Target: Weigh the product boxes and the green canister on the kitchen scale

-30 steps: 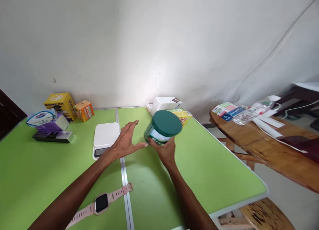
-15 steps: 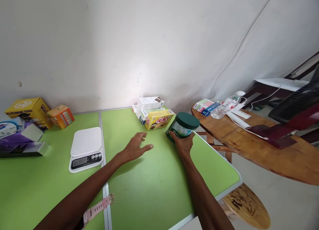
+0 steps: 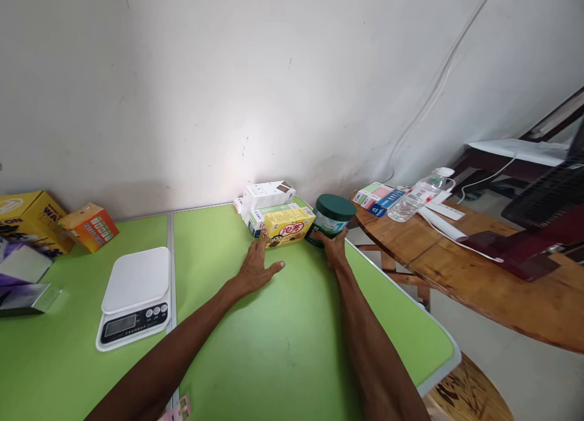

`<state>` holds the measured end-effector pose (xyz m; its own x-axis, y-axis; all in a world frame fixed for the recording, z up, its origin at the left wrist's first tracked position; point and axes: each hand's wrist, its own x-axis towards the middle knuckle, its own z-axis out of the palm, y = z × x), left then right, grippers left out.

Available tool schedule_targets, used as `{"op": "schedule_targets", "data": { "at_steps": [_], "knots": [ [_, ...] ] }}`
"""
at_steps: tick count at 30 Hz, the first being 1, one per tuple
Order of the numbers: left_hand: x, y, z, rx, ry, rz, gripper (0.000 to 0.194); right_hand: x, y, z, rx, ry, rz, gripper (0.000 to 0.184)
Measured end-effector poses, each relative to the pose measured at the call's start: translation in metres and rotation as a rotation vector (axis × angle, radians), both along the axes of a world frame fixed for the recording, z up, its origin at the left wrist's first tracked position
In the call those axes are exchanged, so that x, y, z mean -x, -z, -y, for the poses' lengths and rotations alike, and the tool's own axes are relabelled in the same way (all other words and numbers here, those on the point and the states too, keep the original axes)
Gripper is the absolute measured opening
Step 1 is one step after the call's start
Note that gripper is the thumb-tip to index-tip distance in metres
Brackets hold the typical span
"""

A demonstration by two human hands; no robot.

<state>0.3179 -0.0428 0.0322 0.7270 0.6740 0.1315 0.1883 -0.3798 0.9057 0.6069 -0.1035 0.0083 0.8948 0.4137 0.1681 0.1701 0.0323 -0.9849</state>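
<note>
My right hand [image 3: 335, 249] is wrapped round the lower part of a green jar [image 3: 333, 215] with a dark green lid, which stands at the far right of the green table [image 3: 255, 336]. Just left of the jar lies a yellow snack box [image 3: 288, 227] with red lettering. My left hand [image 3: 256, 269] is open, thumb spread, its fingertips at the left front corner of the yellow box. Behind that box are a white box [image 3: 268, 196] and a pale green one [image 3: 274, 213], partly hidden.
A white kitchen scale [image 3: 137, 293] sits left of my left arm. Farther left are an orange box [image 3: 90, 227], a yellow carton [image 3: 39, 220] and other boxes. On the wooden table [image 3: 438, 269] to the right lies a clear plastic bottle [image 3: 420, 196].
My right hand has moved the jar slightly back, up against the yellow box. The left hand has reached forward to the yellow box. The view has turned a little to the right.
</note>
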Motion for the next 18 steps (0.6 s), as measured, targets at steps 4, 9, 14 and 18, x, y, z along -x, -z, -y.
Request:
{"op": "schedule_targets", "data": {
  "at_steps": [4,9,14,18],
  "knots": [
    [0.004,0.0,-0.007,0.029,-0.05,0.014,0.09,-0.016,-0.001,-0.011,-0.009,-0.042,-0.059,0.067],
    [0.0,-0.003,-0.013,0.095,-0.042,0.063,0.095,-0.017,-0.004,-0.01,-0.01,-0.066,-0.035,0.055],
    [-0.005,-0.005,-0.016,0.078,-0.078,0.043,0.098,-0.007,-0.003,-0.002,0.015,-0.109,-0.018,0.051],
    [-0.003,-0.001,-0.023,0.094,-0.112,0.087,0.087,0.008,-0.004,0.001,0.057,-0.1,0.01,0.055]
  ]
}}
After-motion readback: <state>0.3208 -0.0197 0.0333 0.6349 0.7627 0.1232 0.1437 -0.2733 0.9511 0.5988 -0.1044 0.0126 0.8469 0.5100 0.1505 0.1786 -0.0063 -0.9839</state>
